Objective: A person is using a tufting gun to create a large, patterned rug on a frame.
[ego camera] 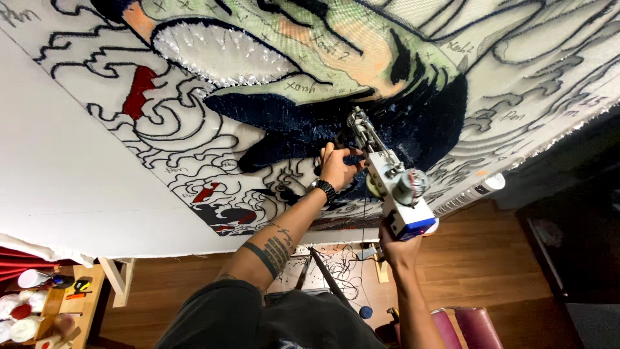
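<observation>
A silver tufting gun (386, 173) with a blue base presses its tip into the dark navy patch (303, 123) of a large stretched cloth (77, 161) drawn with black outlines, green, orange and red areas. My left hand (337, 165) grips the gun's front handle, close to the cloth. My right hand (398, 249) holds the rear grip under the blue base. A dark bracelet sits on my left wrist, and tattoo bands mark the forearm.
A wooden frame leg (119, 276) stands at lower left beside a shelf with yarn cones (26, 310). Wooden floor (491, 258) lies below, with a red stool (468, 326) by my right arm. A white tower unit (475, 192) stands by the cloth's right edge.
</observation>
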